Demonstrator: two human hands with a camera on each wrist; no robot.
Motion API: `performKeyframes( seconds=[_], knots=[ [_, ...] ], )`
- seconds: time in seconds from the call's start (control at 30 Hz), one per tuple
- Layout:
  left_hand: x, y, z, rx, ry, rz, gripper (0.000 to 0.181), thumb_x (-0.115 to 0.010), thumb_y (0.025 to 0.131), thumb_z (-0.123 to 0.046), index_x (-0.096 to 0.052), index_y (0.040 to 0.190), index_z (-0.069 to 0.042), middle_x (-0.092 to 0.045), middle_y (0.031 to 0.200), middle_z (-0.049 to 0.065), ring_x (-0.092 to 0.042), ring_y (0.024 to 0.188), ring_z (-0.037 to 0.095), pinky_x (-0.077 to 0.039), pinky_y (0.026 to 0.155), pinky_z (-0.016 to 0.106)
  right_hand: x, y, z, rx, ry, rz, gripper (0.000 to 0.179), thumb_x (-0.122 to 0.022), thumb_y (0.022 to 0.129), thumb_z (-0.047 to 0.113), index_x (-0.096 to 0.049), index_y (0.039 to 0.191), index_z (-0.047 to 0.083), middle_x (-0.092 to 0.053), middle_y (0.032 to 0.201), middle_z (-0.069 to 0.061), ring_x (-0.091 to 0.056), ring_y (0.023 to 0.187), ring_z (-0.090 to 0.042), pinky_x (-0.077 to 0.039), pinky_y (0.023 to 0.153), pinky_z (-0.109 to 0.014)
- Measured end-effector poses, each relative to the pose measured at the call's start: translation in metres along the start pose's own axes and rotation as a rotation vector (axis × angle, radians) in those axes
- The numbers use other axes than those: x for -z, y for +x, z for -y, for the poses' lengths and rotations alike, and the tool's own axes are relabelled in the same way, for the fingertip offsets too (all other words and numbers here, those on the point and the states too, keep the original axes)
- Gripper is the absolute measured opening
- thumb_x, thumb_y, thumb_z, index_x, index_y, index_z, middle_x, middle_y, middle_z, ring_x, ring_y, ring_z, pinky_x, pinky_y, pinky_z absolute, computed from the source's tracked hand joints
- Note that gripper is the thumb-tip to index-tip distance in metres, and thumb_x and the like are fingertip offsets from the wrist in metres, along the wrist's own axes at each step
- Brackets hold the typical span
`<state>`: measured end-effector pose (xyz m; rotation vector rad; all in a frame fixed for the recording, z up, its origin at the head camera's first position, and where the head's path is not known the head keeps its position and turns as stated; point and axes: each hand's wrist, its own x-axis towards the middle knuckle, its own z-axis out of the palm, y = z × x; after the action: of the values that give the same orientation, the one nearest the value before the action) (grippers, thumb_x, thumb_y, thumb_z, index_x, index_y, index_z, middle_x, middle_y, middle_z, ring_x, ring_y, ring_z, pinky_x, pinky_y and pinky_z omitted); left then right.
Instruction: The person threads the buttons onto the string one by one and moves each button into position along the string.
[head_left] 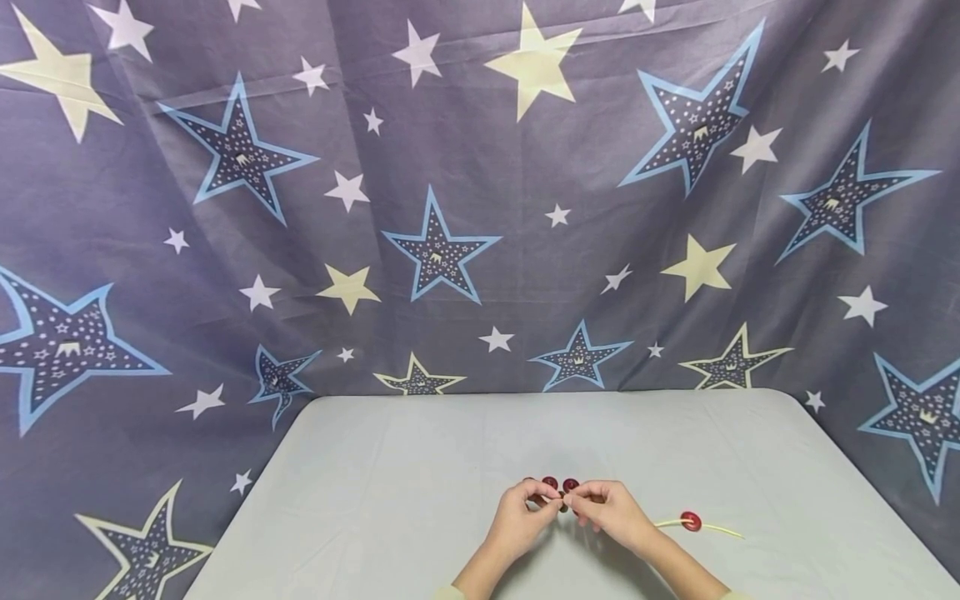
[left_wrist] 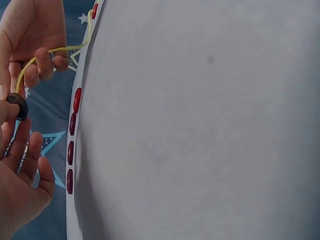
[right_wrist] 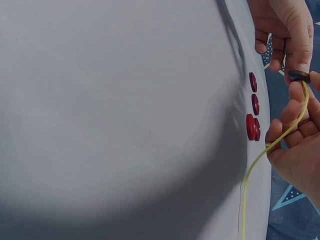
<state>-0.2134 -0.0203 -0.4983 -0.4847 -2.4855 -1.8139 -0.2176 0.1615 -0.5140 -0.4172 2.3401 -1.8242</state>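
My left hand (head_left: 517, 518) pinches a dark round button (left_wrist: 19, 106) between thumb and fingertips. Close against it, my right hand (head_left: 613, 512) has its thumb and index finger pinched at that button, where a yellow cord (right_wrist: 280, 140) meets it. From there the cord trails across my right fingers and over the table. A red button (head_left: 691, 521) sits on the cord near its far end, right of my right forearm. Just beyond both hands lie several red and dark red loose buttons (left_wrist: 77, 100), partly hidden by the fingers in the head view.
Under the hands is a table with a pale grey cover (head_left: 390, 483). Behind it and down its sides hangs a dark cloth (head_left: 465, 150) printed with stars. The hands work near the table's front edge.
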Motion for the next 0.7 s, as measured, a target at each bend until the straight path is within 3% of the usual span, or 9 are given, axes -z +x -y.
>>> performKeyframes(
  seconds=[0.13, 0.3, 0.43, 0.57, 0.7],
  knots=[
    [0.000, -0.001, -0.002, 0.004, -0.003, -0.001, 0.005, -0.068, 0.079, -0.004, -0.066, 0.082, -0.001, -0.064, 0.081, 0.011, -0.054, 0.072, 0.004, -0.043, 0.063, 0.016, 0.000, -0.002, 0.004, 0.018, -0.018, 0.005, 0.024, -0.059, 0.090, 0.014, -0.065, 0.097, -0.009, -0.063, 0.068, -0.015, -0.051, 0.055, -0.004, -0.044, 0.048, -0.020],
    [0.002, -0.001, -0.001, 0.005, -0.022, 0.007, 0.005, -0.066, 0.080, -0.002, -0.065, 0.082, 0.002, -0.064, 0.082, 0.015, -0.054, 0.072, 0.005, -0.044, 0.065, 0.018, -0.001, -0.003, 0.005, 0.067, -0.045, 0.019, 0.023, -0.065, 0.086, 0.014, -0.066, 0.096, -0.007, -0.061, 0.069, -0.001, -0.050, 0.058, 0.000, -0.042, 0.050, -0.017],
    [-0.002, 0.004, 0.016, 0.014, -0.022, 0.007, 0.005, -0.067, 0.080, -0.005, -0.066, 0.082, -0.001, -0.065, 0.082, 0.011, -0.053, 0.072, 0.003, -0.044, 0.065, 0.018, -0.001, -0.003, 0.003, 0.102, -0.075, 0.020, 0.022, -0.067, 0.083, 0.011, -0.065, 0.096, -0.006, -0.059, 0.072, 0.000, -0.049, 0.061, 0.002, -0.043, 0.054, -0.016],
    [-0.004, 0.009, 0.033, 0.015, -0.039, 0.025, 0.006, -0.069, 0.080, -0.011, -0.066, 0.081, -0.006, -0.063, 0.079, 0.002, -0.053, 0.071, 0.000, -0.044, 0.063, 0.017, -0.003, -0.003, 0.008, 0.113, -0.171, 0.000, 0.019, -0.068, 0.083, 0.009, -0.065, 0.095, -0.005, -0.060, 0.072, -0.005, -0.048, 0.061, 0.002, -0.042, 0.054, -0.017],
    [-0.003, 0.008, 0.035, 0.025, -0.039, 0.037, 0.007, -0.069, 0.080, -0.013, -0.066, 0.081, -0.007, -0.062, 0.079, -0.002, -0.053, 0.070, 0.000, -0.045, 0.061, 0.016, -0.004, -0.003, 0.011, 0.129, -0.240, -0.009, 0.018, -0.068, 0.082, 0.010, -0.065, 0.095, -0.002, -0.062, 0.072, -0.008, -0.049, 0.062, 0.002, -0.043, 0.055, -0.019]
  ],
)
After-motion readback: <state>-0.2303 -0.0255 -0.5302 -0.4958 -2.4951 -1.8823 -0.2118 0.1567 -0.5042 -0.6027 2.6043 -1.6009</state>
